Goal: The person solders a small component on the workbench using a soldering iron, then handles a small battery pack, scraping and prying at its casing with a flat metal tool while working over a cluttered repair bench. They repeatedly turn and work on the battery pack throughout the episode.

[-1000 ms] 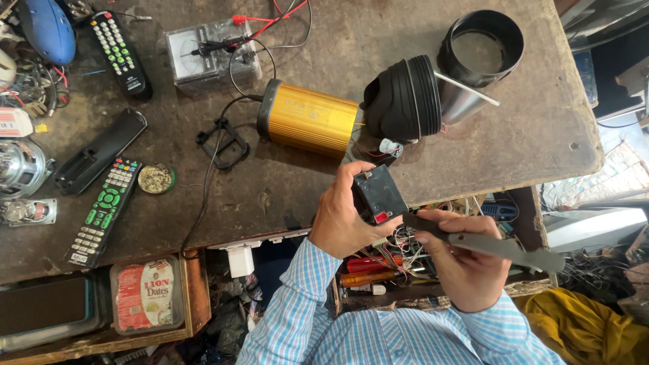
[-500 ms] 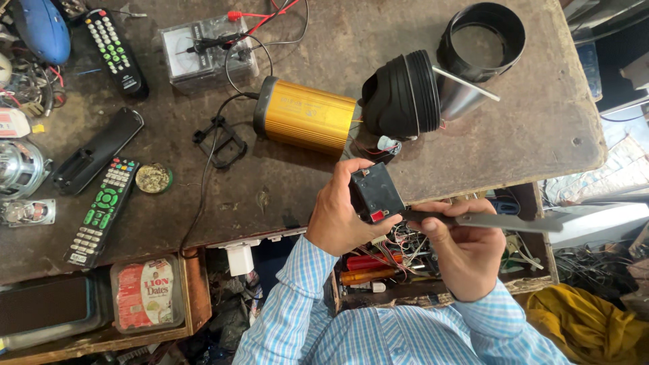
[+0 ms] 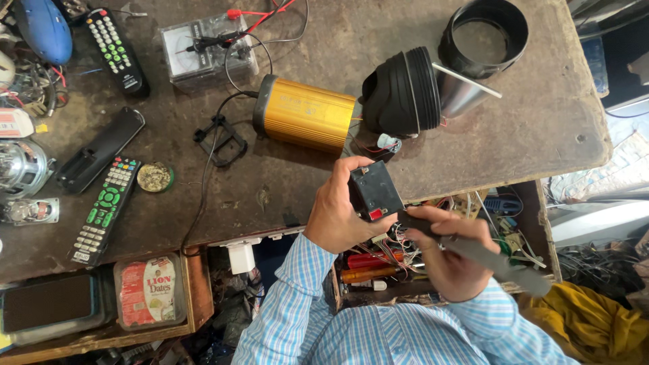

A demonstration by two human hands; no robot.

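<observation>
Battery block (image 3: 374, 190), small, black and boxy with a red spot on its lower edge, sits clamped in the left hand (image 3: 338, 213) just off the near edge of the workbench (image 3: 527, 142), above an open drawer of wires. Right hand (image 3: 449, 260) is closed around a grey tool handle (image 3: 500, 263) whose front end meets the block. Farther off on the bench lie a gold cylinder (image 3: 304, 122) joined to a black lamp head (image 3: 402, 94), 1 loose black ring (image 3: 483, 37) and 2 remotes (image 3: 105, 209).

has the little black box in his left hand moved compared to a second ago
No, hardly at all. The small black box in the left hand sits just below the gold cylinder at the table's front edge, as it did a second ago.
</observation>
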